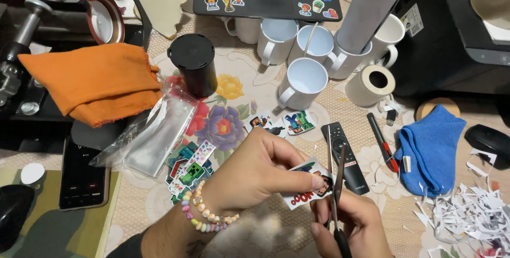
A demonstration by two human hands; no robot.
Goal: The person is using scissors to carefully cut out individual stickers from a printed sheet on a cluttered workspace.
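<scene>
Head view: the left hand [255, 170], wearing a beaded bracelet, pinches a white printed paper sticker sheet [309, 185] between thumb and fingers near the table's front edge. The right hand [353, 223] is clenched around the handles of black-handled metal scissors [336, 183], blades partly parted at the sheet's edge. A black remote control [345, 154] lies just behind; white paper trimmings [467, 213] litter the front right corner.

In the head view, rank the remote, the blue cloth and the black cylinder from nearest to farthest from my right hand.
From the right hand:
1. Remote, just above it.
2. Blue cloth, off to the right.
3. Black cylinder, far up-left, beside the orange cloth.
</scene>
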